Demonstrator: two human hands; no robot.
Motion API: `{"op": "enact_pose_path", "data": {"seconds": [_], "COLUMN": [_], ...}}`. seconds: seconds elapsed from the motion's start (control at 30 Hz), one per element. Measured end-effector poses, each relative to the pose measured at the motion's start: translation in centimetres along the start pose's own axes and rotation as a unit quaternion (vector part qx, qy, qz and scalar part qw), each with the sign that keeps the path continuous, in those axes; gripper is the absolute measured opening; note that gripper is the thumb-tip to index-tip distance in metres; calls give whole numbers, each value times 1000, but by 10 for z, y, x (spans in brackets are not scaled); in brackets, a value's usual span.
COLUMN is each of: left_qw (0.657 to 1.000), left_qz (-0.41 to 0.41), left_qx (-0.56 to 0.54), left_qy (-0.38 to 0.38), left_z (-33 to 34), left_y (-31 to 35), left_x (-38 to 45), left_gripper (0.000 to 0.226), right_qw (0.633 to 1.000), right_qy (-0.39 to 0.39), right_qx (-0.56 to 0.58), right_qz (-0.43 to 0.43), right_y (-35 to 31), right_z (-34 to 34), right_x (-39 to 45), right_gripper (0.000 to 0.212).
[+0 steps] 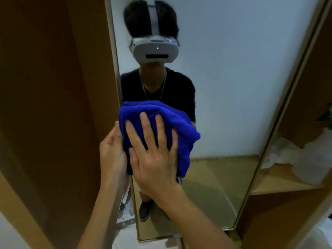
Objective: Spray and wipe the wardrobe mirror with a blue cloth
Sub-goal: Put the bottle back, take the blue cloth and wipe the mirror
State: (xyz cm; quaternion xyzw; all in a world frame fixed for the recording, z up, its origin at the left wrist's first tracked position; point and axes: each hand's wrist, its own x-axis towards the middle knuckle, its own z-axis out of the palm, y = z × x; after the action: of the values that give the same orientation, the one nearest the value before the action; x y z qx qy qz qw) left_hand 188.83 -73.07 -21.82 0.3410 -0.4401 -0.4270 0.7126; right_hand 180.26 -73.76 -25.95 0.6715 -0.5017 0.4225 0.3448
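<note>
A: Blue cloth (158, 123) — where is it against the hands?

B: Bunched up and flat against the wardrobe mirror (233, 87), near the mirror's left edge. The right hand (154, 157) lies over the cloth's lower middle, fingers straight and spread, palm pressing it to the glass. Cloth shows above the fingertips and hangs down past the hand's right side.

A: And the other hand?

B: The left hand (112, 150) is at the cloth's left edge, just beside the right hand. Its thumb lies along the cloth's side; the other fingers are hidden behind the fabric, so whether they curl around it I cannot tell.

A: Anything around the mirror?

B: A brown wardrobe panel (53, 105) on the left, and on the right a wooden shelf (280, 184) with pale, blurred things on it.
</note>
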Motion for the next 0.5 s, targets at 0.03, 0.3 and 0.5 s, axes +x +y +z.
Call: {"op": "enact_pose_path", "data": {"seconds": [0.03, 0.3, 0.5], "left_qw": [1000, 999, 997], "left_qz": [6, 36, 67], "left_qx": [-2, -12, -11], "left_qy": [4, -24, -27], "left_z": [0, -5, -4], "left_y": [-2, -7, -13], "left_x": [1, 3, 4], "left_gripper": [33, 29, 27], "right_qw": [1000, 999, 998], "right_qy": [1, -1, 18], "right_qx": [-6, -25, -44], "right_qz": [-2, -24, -30], "right_y": [1, 11, 12], "right_z": [1, 1, 6], "right_x": [0, 2, 2], "right_gripper": [57, 57, 57]}}
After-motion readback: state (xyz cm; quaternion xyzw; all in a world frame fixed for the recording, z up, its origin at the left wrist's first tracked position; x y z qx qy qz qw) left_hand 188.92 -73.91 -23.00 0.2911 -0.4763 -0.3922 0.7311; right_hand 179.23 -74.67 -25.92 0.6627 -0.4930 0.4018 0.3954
